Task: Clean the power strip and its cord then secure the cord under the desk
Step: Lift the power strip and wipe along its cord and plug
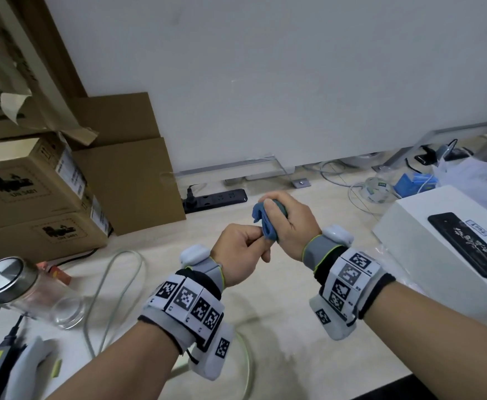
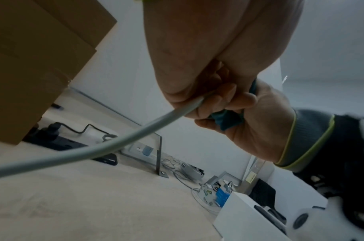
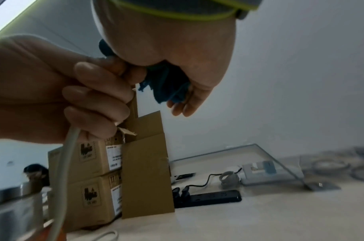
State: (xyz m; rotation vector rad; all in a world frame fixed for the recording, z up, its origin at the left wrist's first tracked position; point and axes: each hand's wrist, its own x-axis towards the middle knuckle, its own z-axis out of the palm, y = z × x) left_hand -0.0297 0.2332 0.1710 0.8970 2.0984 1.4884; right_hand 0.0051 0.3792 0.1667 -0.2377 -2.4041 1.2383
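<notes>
My right hand (image 1: 275, 219) is raised over the pale surface and grips a bunched blue cloth (image 1: 265, 222). The cloth is closed around a grey-white cord, which is hidden inside it. Just left of the cloth, my left hand (image 1: 258, 241) pinches the same cord (image 2: 94, 151). From there the cord drops and lies in loops (image 1: 112, 272) on the surface below. A black power strip (image 1: 216, 199) with a black plug in it lies at the back, by the cardboard. It also shows in the right wrist view as the black power strip (image 3: 210, 198).
Stacked cardboard boxes (image 1: 34, 192) stand at the left. A glass jar with a metal lid (image 1: 8, 284) is at the near left. A white box (image 1: 427, 241) carrying a black phone sits at the right. A white socket strip (image 2: 144, 150) and loose cables lie under the grey partition (image 1: 294, 82).
</notes>
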